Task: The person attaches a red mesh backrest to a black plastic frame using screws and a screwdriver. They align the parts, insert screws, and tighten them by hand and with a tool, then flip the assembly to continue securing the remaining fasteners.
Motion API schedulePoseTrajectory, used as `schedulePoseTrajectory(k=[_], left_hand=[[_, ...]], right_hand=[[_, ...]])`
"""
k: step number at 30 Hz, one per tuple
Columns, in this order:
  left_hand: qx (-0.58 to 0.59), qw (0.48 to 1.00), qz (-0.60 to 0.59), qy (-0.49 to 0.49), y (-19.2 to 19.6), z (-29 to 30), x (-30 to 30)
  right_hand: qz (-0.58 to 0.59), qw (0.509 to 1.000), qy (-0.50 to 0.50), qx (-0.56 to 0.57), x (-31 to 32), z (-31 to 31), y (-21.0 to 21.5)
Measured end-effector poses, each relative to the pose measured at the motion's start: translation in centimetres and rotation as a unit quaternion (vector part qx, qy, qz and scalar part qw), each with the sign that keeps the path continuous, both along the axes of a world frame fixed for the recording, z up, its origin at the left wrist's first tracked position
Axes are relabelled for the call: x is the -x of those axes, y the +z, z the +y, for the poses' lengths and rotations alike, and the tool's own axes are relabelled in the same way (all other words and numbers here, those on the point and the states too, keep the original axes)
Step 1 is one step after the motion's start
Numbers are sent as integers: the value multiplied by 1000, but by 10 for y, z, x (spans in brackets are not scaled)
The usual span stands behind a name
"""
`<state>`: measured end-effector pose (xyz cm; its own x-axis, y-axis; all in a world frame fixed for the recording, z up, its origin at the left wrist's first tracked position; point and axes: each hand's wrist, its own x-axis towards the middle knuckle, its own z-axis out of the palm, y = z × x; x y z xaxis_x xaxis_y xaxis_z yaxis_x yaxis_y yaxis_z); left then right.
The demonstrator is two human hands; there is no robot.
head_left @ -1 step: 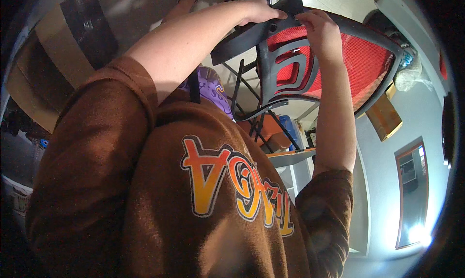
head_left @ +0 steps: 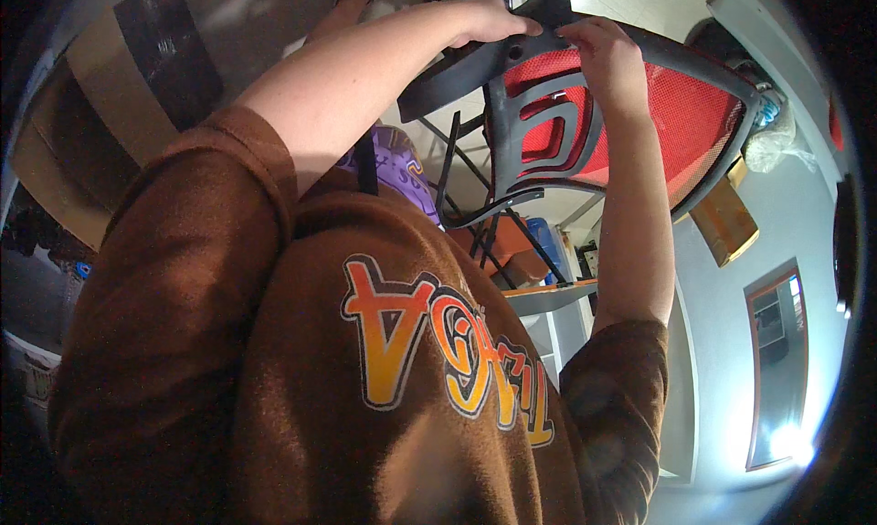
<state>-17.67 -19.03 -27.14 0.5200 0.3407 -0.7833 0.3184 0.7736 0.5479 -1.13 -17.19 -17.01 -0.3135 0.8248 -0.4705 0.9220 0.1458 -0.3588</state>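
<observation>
An office chair with a red mesh back point(head_left: 690, 114) and a dark plastic frame lies tipped in front of me. My left hand point(head_left: 484, 21) is closed over a curved black chair part point(head_left: 438, 91), which looks like an armrest. Its thumb rests on the part's face, close to a round hole, while the other fingers are mostly hidden. Just right of that thumb, my right hand point(head_left: 610, 57) pinches at the same black part's edge. Whether a small piece sits between those fingertips I cannot make out. A grey back support point(head_left: 557, 132) crosses the mesh below.
Large cardboard pieces point(head_left: 82, 150) stand at the left. Behind the chair are thin black metal legs point(head_left: 452, 159), a shelf edge point(head_left: 553, 296) and a blue item point(head_left: 546, 249). A cardboard box point(head_left: 724, 219) and a plastic bag point(head_left: 775, 137) lie to the right, near a framed mirror point(head_left: 776, 360).
My right forearm has shifted very slightly to the right. Both hands keep their places on the chair.
</observation>
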Motion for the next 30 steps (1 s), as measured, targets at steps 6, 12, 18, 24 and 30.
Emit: schedulePoseTrajectory(k=[6,12,18,24,30], left_hand=[[21,999,-31,20,-10,-4,1],[-3,1000,-9,12,-6,3,2],[-9,1000,0,19,0,1,3],[-35,999,11,22,-5,-1,0],[-23,999,-15,20,-12,-3,-1]], right_hand=[[-18,998,57,14,-5,4,-2],[-36,992,117,25,-3,16,-3],[-77,995,61,8,-2,4,-6],[-89,988,-120,-40,22,-24,0],[-73,950,-297,-61,35,-39,-19]])
